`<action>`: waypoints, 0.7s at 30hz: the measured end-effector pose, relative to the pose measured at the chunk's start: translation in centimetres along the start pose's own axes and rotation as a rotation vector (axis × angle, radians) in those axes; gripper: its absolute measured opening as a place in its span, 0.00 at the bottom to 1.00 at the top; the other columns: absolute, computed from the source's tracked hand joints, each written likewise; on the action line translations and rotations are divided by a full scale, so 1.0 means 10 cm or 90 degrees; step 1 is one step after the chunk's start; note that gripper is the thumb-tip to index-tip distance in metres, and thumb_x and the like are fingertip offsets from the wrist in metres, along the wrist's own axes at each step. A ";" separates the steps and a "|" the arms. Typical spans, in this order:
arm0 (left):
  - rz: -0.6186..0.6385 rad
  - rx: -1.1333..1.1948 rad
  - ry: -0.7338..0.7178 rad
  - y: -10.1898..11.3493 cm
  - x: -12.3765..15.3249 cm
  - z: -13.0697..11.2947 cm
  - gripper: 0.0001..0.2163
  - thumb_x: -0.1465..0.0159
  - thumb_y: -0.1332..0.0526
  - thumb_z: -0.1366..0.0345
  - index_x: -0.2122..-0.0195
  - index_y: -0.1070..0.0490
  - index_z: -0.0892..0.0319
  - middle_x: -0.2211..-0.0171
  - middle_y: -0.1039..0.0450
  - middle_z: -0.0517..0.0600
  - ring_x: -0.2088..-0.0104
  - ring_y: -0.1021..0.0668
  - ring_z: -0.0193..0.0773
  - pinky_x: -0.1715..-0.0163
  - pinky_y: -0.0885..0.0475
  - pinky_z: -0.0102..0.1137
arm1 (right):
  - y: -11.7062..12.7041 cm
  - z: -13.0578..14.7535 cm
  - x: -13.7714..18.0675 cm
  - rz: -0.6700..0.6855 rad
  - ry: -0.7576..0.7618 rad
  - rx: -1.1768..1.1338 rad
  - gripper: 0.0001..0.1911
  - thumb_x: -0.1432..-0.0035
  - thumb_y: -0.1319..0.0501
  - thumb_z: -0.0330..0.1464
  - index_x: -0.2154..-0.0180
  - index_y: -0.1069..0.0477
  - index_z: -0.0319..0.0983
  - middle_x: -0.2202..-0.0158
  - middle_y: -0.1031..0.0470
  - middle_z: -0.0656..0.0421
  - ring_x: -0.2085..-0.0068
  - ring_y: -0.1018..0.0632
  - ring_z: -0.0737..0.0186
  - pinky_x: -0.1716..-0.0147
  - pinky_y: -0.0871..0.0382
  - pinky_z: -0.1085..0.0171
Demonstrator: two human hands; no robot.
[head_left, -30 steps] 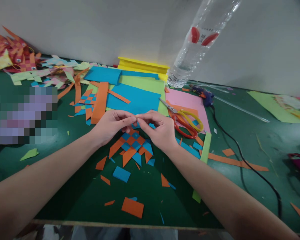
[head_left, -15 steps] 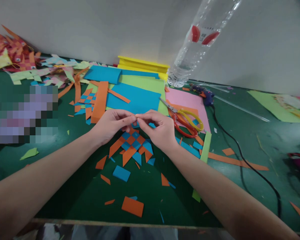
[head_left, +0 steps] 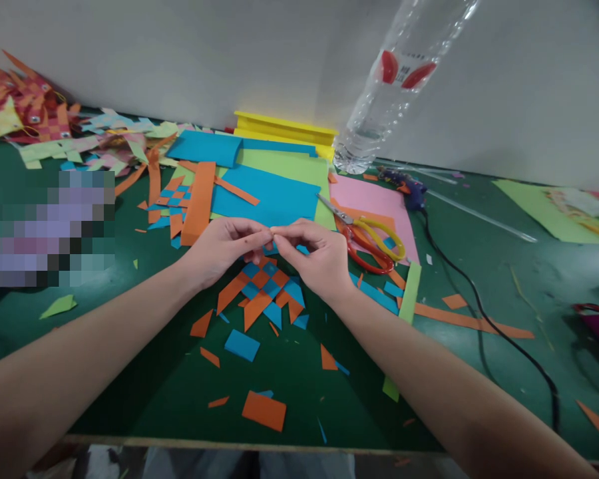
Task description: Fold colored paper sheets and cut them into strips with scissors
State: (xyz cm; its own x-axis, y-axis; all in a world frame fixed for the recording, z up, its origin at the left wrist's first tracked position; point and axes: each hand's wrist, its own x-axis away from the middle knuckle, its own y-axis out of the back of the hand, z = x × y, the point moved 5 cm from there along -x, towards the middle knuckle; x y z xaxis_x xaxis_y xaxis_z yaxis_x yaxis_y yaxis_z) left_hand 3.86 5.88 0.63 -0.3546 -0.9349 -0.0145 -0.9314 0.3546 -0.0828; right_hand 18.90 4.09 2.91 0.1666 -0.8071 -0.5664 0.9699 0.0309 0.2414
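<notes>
My left hand [head_left: 232,247] and my right hand [head_left: 315,256] meet over the middle of the table, thumbs and forefingers pinched together tip to tip. Whatever lies in the pinch is too small to make out. Just below them rests a woven paper fish [head_left: 264,287] in an orange and blue check, with pointed strips fanning towards me. Its far end is hidden under my fingers. Blue paper sheets [head_left: 272,193] lie behind my hands. Scissors [head_left: 369,239] with red and yellow handles lie beside my right hand, and a folded orange strip [head_left: 198,203] is beyond my left.
A tilted plastic bottle [head_left: 379,100] stands at the back near a glue gun [head_left: 406,189], whose black cord [head_left: 472,283] runs down the right side. Paper scraps [head_left: 264,411] litter the green table [head_left: 144,392]. Finished woven pieces [head_left: 34,110] pile up at the far left.
Both hands keep the same pinch in the same place. The view has shifted very slightly; nothing else visibly differs.
</notes>
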 end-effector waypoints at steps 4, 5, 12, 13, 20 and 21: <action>-0.023 -0.038 0.006 0.02 0.00 0.02 0.12 0.44 0.31 0.55 0.71 0.24 0.61 0.80 0.29 0.46 0.80 0.29 0.29 0.78 0.33 0.25 | 0.00 0.00 0.01 -0.007 0.013 0.042 0.06 0.42 0.37 0.30 0.64 0.20 0.43 0.71 0.22 0.61 0.70 0.24 0.67 0.71 0.28 0.65; -0.030 -0.045 0.007 0.03 0.00 0.02 0.13 0.44 0.31 0.55 0.71 0.24 0.61 0.80 0.29 0.46 0.80 0.29 0.29 0.78 0.32 0.26 | 0.00 0.00 0.01 -0.009 0.017 0.054 0.06 0.42 0.37 0.30 0.64 0.20 0.43 0.71 0.22 0.61 0.70 0.24 0.67 0.71 0.28 0.65; -0.046 -0.034 -0.006 0.01 0.02 0.01 0.12 0.45 0.30 0.56 0.71 0.23 0.61 0.81 0.28 0.46 0.80 0.28 0.29 0.77 0.31 0.25 | 0.01 0.02 0.02 -0.021 0.046 0.100 0.06 0.41 0.37 0.29 0.65 0.21 0.42 0.70 0.22 0.61 0.71 0.26 0.68 0.70 0.28 0.65; -0.044 -0.032 -0.004 0.01 0.02 0.01 0.12 0.45 0.30 0.56 0.71 0.24 0.61 0.81 0.28 0.46 0.80 0.28 0.29 0.77 0.31 0.25 | 0.01 0.03 0.02 -0.021 0.046 0.096 0.05 0.41 0.37 0.29 0.65 0.21 0.42 0.70 0.22 0.61 0.71 0.26 0.68 0.69 0.28 0.65; -0.034 -0.044 -0.003 0.05 0.02 0.03 0.12 0.42 0.32 0.56 0.69 0.23 0.61 0.79 0.27 0.47 0.79 0.27 0.30 0.77 0.30 0.25 | 0.00 0.03 0.01 -0.013 0.043 0.089 0.06 0.41 0.38 0.30 0.65 0.21 0.42 0.70 0.22 0.61 0.70 0.25 0.67 0.70 0.28 0.64; -0.033 -0.044 -0.003 0.05 0.01 0.03 0.11 0.42 0.32 0.57 0.69 0.22 0.61 0.80 0.27 0.47 0.79 0.27 0.30 0.77 0.30 0.25 | 0.00 0.03 0.01 -0.013 0.046 0.088 0.06 0.41 0.38 0.30 0.65 0.21 0.42 0.70 0.22 0.61 0.70 0.25 0.66 0.70 0.28 0.64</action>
State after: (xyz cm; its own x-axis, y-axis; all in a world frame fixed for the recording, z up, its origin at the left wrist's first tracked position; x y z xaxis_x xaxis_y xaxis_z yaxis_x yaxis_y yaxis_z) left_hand 3.38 5.91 0.27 -0.3060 -0.9519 -0.0172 -0.9518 0.3062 -0.0150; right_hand 18.84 3.83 3.06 0.1638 -0.7615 -0.6271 0.9405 -0.0714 0.3323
